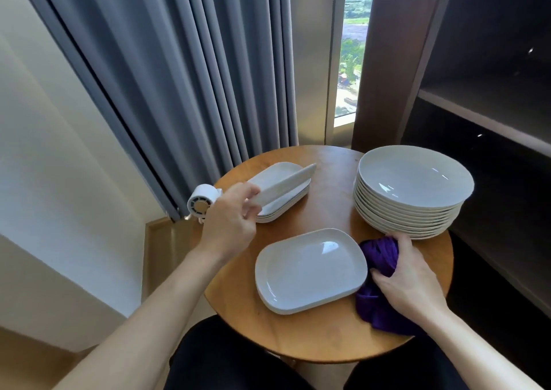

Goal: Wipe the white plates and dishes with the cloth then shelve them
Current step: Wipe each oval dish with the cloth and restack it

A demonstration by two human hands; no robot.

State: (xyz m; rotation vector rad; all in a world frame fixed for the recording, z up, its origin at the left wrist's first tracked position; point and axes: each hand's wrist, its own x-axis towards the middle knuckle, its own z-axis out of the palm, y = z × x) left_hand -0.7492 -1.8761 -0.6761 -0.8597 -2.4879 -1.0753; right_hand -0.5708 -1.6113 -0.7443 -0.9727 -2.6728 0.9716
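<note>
gripping tilted white rectangular ceramic dish [286, 185] in left hand [229, 225] above far stack [283, 208], fingertips partly hidden behind it; clutching crumpled purple cloth [381, 258], half covered by right hand [411, 276], on round wooden table [328, 169].

Round wooden table [331, 187]: white rounded-rectangular plate stack [310, 270] between my hands; second white plate stack [280, 211] beyond my left hand [229, 225]; round white bowl stack [411, 199] beyond my right hand [411, 279]; crumpled purple cloth [378, 303] under it.
</note>
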